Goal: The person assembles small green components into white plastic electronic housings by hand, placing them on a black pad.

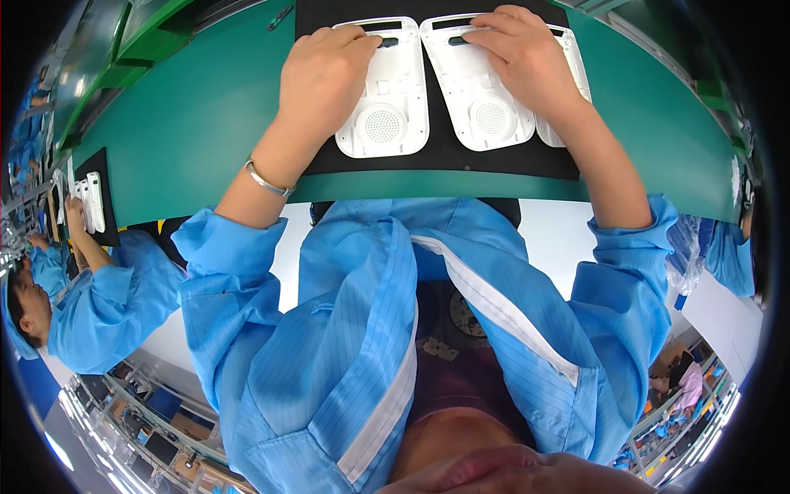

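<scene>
White plastic housings lie side by side on a black mat [444, 165], each with a round perforated speaker grille. On the left housing [395, 90], my left hand [325, 74] has its fingers curled together at the upper edge. Its fingertips touch beside a small dark oval piece [391, 42]. Over the middle housing [469, 82], my right hand [527, 62] bends its fingers in, with the fingertips at another small dark piece [457, 40]. A third white housing [580, 70] is partly hidden beneath my right hand and wrist. Whatever the fingertips pinch is too small to tell.
The mat lies on a green worktable [206, 107]. A small dark tool [281, 18] rests at the far left. Further left, a person in blue [115, 305] works at white housings [90, 202] on another mat. Green metal framing [136, 53] borders the table.
</scene>
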Motion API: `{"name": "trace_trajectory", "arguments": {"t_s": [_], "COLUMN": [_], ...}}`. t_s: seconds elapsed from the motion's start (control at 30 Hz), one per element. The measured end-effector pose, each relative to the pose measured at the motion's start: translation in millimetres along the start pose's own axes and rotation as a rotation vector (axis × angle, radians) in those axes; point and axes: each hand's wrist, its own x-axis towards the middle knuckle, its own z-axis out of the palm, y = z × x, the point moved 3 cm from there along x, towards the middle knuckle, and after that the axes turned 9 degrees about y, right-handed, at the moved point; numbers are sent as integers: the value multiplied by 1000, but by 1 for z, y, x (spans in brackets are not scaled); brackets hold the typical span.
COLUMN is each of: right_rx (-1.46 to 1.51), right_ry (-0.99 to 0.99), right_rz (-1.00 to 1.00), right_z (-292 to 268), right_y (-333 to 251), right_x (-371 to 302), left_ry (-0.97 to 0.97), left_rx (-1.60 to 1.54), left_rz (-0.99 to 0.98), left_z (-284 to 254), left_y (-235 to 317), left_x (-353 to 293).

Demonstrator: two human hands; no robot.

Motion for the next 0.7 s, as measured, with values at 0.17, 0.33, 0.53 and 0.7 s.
{"name": "trace_trajectory", "arguments": {"t_s": [0.17,0.33,0.53,0.7], "right_rx": [-7,-23,-22,55], "right_ry": [-9,-80,-70,-184], "right_rz": [137,158,175,184], "right_z": [-2,32,31,9], "right_y": [-23,-32,-48,-59], "right_x": [15,19,27,37], "left_ry": [-44,-63,126,87], "left_rx": [64,-171,-15,-32], "left_rz": [-84,-204,-465,-580], "left_z": [-18,-21,-25,-20], "left_y": [0,0,-82,-95], "left_x": [-5,-6,-9,-3]}}
